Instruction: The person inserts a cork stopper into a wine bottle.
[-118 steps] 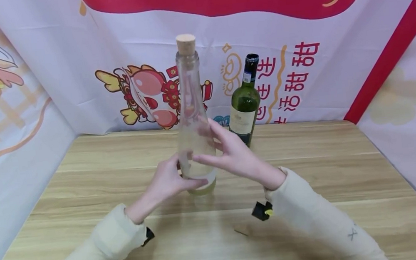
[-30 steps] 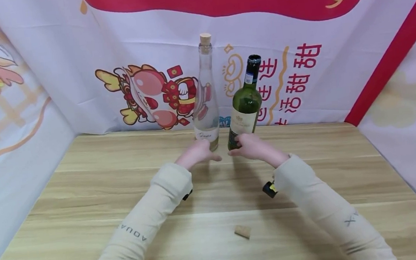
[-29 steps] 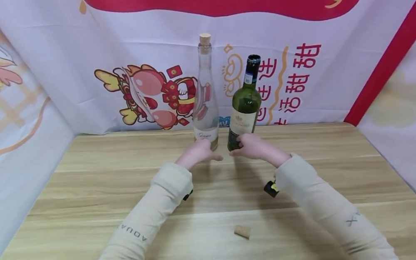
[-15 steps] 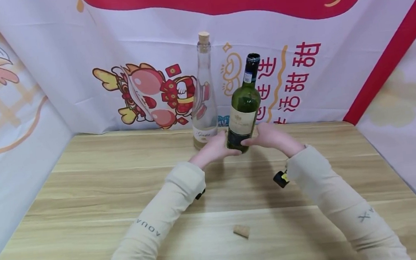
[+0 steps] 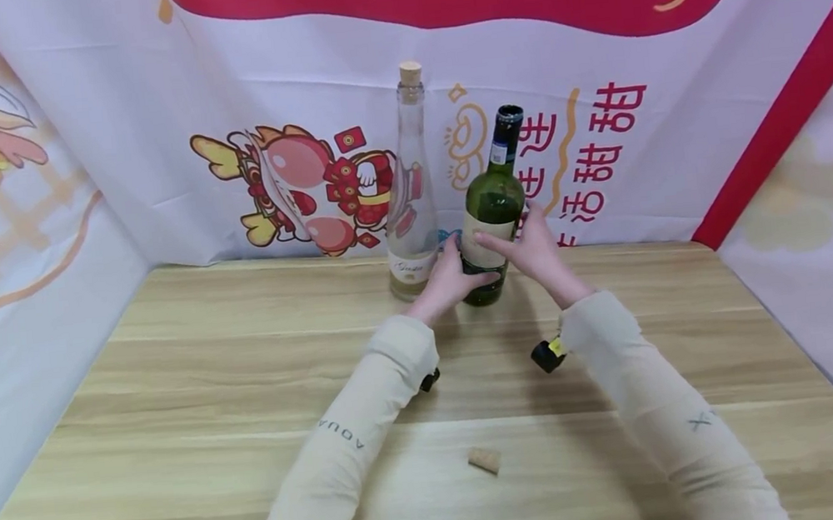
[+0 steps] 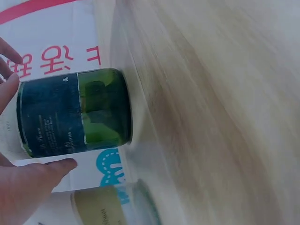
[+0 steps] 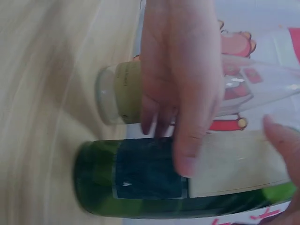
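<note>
A green wine bottle (image 5: 492, 202) with a cream label and a dark lower band stands upright near the back of the table, its mouth uncorked. Low on its body, my left hand (image 5: 450, 282) grips it from the left, thumb across the front. My right hand (image 5: 536, 253) holds it higher from the right, thumb over the cream label and fingers passing behind. In the right wrist view, the left hand (image 7: 183, 70) reaches across with its thumb on the bottle (image 7: 150, 173). A clear bottle (image 5: 412, 210) with a cork (image 5: 410, 74) in its mouth stands just left.
A loose cork (image 5: 484, 460) lies on the wooden table (image 5: 201, 448) in front of the forearms. Behind the bottles hangs a printed white and red cloth (image 5: 307, 61), close to the table's back edge. More cloth walls stand at both sides.
The clear corked bottle, earlier held by both hands nearer the front, now stands farther back. Both hands have moved right onto the green wine bottle, the right hand rising along its body.
</note>
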Demonstrator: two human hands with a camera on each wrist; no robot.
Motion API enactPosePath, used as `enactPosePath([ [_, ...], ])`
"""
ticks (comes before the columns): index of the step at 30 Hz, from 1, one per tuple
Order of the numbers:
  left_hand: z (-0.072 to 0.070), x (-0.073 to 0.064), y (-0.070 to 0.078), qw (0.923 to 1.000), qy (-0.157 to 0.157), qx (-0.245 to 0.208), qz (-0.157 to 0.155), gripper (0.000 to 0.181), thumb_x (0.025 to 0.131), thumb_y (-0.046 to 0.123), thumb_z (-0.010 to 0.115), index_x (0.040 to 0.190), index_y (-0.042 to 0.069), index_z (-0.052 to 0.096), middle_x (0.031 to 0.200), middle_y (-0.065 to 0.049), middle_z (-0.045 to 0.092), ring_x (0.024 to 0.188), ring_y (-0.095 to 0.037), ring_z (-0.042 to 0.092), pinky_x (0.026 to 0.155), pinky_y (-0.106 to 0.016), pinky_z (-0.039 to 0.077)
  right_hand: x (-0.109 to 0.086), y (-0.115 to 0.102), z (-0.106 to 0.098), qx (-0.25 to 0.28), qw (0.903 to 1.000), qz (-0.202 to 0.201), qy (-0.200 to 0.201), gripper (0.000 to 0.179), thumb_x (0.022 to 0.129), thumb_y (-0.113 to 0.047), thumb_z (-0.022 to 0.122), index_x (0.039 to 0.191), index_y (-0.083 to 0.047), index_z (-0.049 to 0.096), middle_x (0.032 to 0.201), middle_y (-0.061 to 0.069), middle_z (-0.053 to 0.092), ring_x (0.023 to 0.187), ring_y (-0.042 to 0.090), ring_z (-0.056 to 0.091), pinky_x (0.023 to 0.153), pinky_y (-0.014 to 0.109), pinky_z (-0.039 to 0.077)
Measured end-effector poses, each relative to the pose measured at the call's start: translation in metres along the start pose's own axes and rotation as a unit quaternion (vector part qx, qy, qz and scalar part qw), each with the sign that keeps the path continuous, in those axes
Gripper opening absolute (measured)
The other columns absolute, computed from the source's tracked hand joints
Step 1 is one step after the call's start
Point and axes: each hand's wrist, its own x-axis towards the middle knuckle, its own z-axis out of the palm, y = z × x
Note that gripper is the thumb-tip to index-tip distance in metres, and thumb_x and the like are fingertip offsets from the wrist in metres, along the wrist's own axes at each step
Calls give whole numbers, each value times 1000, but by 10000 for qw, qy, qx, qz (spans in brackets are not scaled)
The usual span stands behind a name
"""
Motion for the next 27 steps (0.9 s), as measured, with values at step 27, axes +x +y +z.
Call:
enactPosePath([
  [27,1,5,3,9985,-163,42,515,80,74,35,74,135,8,30,129,-10,47,117,-21,46,97,-33,39,-1,11,9,815,9890,-649,1050,82,68,-35,79,133,-9,35,126,10,49,113,22,48,96,39,38],
])
